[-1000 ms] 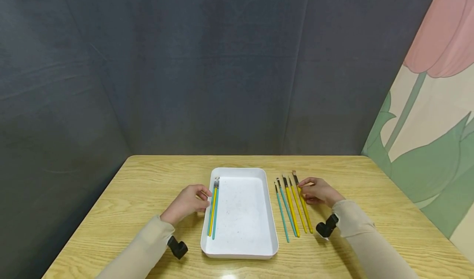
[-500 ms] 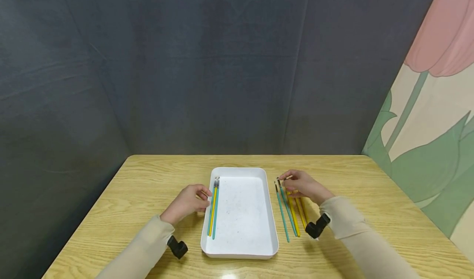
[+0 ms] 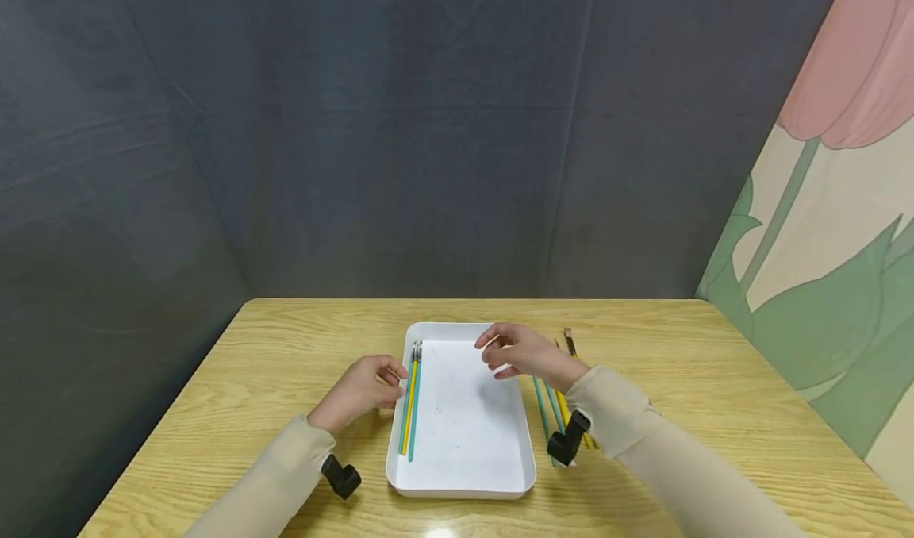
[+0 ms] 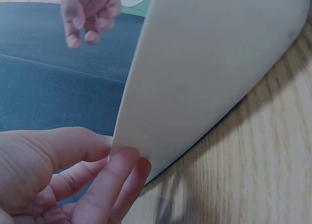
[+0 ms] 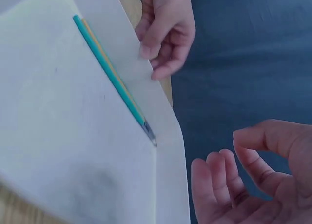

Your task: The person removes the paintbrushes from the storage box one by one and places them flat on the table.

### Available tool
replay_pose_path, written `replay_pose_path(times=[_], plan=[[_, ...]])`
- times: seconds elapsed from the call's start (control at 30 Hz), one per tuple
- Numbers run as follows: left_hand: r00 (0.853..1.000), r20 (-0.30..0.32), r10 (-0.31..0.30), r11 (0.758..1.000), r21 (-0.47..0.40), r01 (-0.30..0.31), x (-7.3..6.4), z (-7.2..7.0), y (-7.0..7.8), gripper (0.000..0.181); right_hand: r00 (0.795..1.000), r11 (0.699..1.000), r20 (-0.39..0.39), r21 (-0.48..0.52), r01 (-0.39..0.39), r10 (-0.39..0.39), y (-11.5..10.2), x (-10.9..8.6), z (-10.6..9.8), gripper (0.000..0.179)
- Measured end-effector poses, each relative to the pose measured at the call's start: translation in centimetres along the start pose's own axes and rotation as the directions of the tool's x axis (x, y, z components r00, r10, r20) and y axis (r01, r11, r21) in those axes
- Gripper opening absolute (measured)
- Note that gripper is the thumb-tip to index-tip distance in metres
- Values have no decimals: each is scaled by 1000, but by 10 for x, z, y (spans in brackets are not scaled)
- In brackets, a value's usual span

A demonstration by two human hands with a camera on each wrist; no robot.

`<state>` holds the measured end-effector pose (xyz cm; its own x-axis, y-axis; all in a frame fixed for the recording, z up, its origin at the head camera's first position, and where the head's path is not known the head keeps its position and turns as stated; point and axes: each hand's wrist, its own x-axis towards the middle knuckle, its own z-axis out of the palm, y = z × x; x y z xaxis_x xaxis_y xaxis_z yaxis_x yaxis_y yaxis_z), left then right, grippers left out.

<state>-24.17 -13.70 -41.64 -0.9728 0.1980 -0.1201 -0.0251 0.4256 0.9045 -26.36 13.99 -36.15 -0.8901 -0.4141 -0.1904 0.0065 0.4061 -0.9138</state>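
A white rectangular tray [image 3: 464, 435] sits on the wooden table. My left hand [image 3: 366, 391] pinches its left rim between thumb and fingers; the left wrist view shows the fingertips [image 4: 127, 158] against the tray's outer wall. Inside, several thin paintbrushes [image 3: 412, 411], teal and yellow, lie lengthwise along the left side. Over the tray's far right part hovers my right hand [image 3: 521, 354], fingers loosely bent with nothing between them. Beyond the right rim lie more teal and yellow paintbrushes [image 3: 542, 411], partly hidden under my right hand and sleeve.
The wooden table [image 3: 300, 363] extends on both sides of the tray. A dark grey curtain [image 3: 400, 141] hangs behind and to the left. At the right stands a panel painted with a pink tulip [image 3: 842, 70].
My right hand has moved left, from the rightmost yellow paintbrush across the other brushes to above the tray. The left hand has stayed at the rim, and the brushes lie as before.
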Motion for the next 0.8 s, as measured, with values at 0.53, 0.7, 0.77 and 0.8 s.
replay_pose_path(times=[0.53, 0.7, 0.77, 0.8], plan=[[1000, 10, 12, 1000, -17, -12, 3, 0, -2, 22, 994, 999, 94, -1, -54, 54, -20, 45, 52, 31], [1000, 19, 18, 1000, -4, -18, 2, -1, -1, 21, 993, 996, 81, -32, -81, 84, -12, 56, 67, 29], [999, 23, 24, 1000, 1, -24, 0, -2, 1, 22, 993, 995, 65, -43, -95, 97, -11, 59, 72, 27], [999, 26, 27, 1000, 5, -27, 0, -2, 1, 22, 993, 993, 56, -49, -106, 108, -11, 60, 74, 26]])
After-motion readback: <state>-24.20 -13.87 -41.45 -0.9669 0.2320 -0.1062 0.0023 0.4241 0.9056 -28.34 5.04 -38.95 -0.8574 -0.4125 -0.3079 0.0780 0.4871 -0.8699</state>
